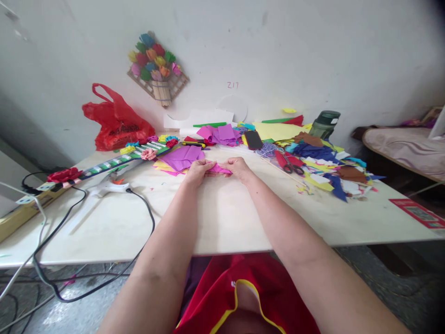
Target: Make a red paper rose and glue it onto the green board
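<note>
Between my two hands, a small piece of purple crepe paper [218,169] is stretched just above the white table. My left hand [199,170] pinches its left end, and my right hand [238,168] has the right end between thumb and fingers. Parts of the paper are hidden behind the fingers. Close by on the left lies a stack of purple sheets [181,157] with yellow edges showing beneath. More purple paper [224,134] is piled further back, next to a dark phone [253,139].
Scissors [292,168] and heaped paper scraps [333,171] cover the table's right side. A green bottle [325,125] stands behind them. On the left are a white glue gun [109,188] with its black cord, a long strip with paper flowers [120,160] and a red plastic bag [118,120].
</note>
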`<state>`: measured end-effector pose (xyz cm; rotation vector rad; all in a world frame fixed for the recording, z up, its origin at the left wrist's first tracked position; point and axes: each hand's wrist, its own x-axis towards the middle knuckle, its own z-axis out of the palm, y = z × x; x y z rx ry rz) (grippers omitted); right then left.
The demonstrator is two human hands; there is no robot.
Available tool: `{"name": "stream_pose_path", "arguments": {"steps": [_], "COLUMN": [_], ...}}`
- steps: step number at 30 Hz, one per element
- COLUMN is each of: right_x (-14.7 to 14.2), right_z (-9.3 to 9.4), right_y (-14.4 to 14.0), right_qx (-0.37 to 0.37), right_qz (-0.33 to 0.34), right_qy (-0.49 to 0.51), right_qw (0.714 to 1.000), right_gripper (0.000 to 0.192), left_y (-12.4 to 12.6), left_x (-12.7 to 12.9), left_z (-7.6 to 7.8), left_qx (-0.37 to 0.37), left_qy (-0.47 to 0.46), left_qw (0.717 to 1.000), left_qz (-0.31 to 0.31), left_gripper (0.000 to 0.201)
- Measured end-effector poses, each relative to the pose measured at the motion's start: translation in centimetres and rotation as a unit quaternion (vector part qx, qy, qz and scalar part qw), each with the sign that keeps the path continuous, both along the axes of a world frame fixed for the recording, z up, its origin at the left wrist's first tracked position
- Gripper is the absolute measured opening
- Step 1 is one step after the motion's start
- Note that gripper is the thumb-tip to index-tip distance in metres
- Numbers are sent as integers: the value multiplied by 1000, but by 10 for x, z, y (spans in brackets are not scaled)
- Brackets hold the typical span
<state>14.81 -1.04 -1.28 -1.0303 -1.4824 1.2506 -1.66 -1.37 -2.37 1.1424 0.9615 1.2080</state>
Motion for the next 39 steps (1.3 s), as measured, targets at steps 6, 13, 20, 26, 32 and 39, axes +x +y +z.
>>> {"name": "stream_pose_path", "arguments": {"steps": [6, 13, 20, 26, 32, 39], "right_x": [2, 2, 3, 0, 3, 12], "right_z": [-1, 2, 4, 1, 3, 3], "right_y": [2, 2, -1, 0, 0, 2], "right_qx": [-12, -24, -83, -78, -78, -77], "right_qz": [8, -9, 10, 1, 24, 49], "right_qy": [-5, -1, 60, 49, 55, 74], "right_qw": [1000, 1000, 995, 996, 995, 993], "right_gripper": [33, 31, 34, 21, 24, 20], "left_y": [-3, -3, -1, -2, -1, 2], "left_x": [1, 1, 3, 2, -1, -3], "left_z": [5, 6, 6, 6, 4, 4], "left_qx": [26, 36, 40, 36, 21, 5], "left_qy": [12, 34, 11, 2, 18, -15], "left_qw": [999, 997, 996, 997, 999, 998], "left_qz": [44, 57, 84, 73, 25, 68], "left_gripper": [26, 26, 27, 30, 34, 28]}}
